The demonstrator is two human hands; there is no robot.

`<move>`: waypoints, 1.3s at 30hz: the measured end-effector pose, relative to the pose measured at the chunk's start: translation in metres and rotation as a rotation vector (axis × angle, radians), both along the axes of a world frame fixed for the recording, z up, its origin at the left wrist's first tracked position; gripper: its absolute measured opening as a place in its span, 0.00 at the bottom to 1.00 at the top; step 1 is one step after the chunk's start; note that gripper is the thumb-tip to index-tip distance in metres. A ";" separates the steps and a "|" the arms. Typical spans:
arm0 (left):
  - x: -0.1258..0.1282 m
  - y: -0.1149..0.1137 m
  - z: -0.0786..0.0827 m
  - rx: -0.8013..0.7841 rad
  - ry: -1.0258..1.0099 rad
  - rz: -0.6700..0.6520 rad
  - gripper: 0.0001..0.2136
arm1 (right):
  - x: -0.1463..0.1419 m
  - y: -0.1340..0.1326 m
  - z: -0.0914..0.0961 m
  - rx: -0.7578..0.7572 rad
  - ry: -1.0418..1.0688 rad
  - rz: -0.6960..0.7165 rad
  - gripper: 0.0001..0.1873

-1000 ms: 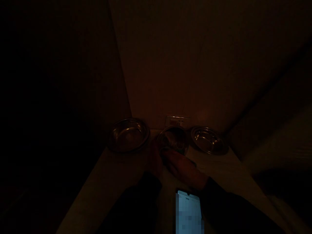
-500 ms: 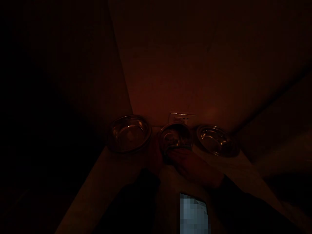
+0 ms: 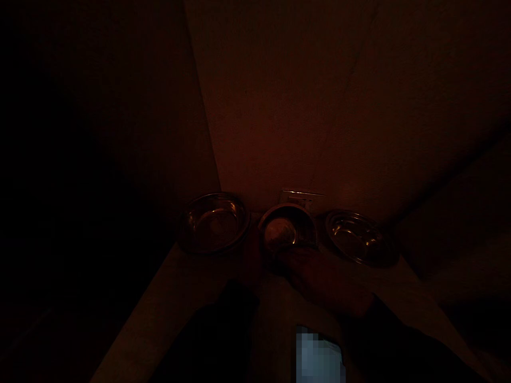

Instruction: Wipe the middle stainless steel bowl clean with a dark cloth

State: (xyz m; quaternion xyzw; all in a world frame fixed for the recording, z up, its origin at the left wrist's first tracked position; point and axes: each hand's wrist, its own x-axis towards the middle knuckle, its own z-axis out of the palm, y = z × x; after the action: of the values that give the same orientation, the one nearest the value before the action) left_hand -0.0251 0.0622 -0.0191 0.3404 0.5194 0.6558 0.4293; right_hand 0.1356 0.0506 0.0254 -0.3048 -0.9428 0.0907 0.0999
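Observation:
The scene is very dark. A round metal bowl (image 3: pixel 281 230) stands in the middle, near the wall. Against its left side rests my left hand (image 3: pixel 252 255), which seems to grip it; the fingers are mostly lost in shadow. My right hand (image 3: pixel 315 274) reaches across from the right to the bowl's near rim. Its fingertips disappear in the dark there, and whether they hold anything is hidden. To the left lies a wider shiny metal bowl (image 3: pixel 215 223), and to the right another shallow metal bowl (image 3: pixel 357 236); neither is touched.
A pale tabletop (image 3: pixel 136 319) runs under the hands, its left edge dropping into darkness. Behind the bowls rises a wall (image 3: pixel 271 133) with a socket plate (image 3: pixel 301 196) low on it. A lit, blurred-out screen (image 3: pixel 319 356) lies between my forearms.
The view has shifted slightly, so everything sits a little lower, and it looks darker. My right hand has moved a little at the middle bowl's near rim, and more of the bowl's inside shows.

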 end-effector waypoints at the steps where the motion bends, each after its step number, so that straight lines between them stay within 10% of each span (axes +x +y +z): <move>1: 0.000 0.000 0.000 -0.017 0.005 -0.012 0.20 | 0.002 0.001 0.004 -0.005 -0.037 -0.016 0.20; 18: 0.005 -0.006 0.018 -0.141 0.120 0.049 0.15 | -0.034 0.004 -0.009 0.037 0.168 0.004 0.30; 28: 0.008 -0.008 0.018 -0.157 0.153 0.045 0.15 | -0.021 0.013 -0.011 0.361 -0.083 -0.357 0.25; 39: 0.006 -0.005 0.015 -0.139 0.178 0.045 0.14 | -0.023 0.017 -0.012 0.124 0.108 -0.056 0.31</move>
State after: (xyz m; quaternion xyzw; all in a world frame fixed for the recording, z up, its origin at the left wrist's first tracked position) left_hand -0.0186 0.0567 -0.0038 0.3549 0.6072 0.5948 0.3893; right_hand 0.1122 0.0676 0.0132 -0.3188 -0.9310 0.0457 0.1718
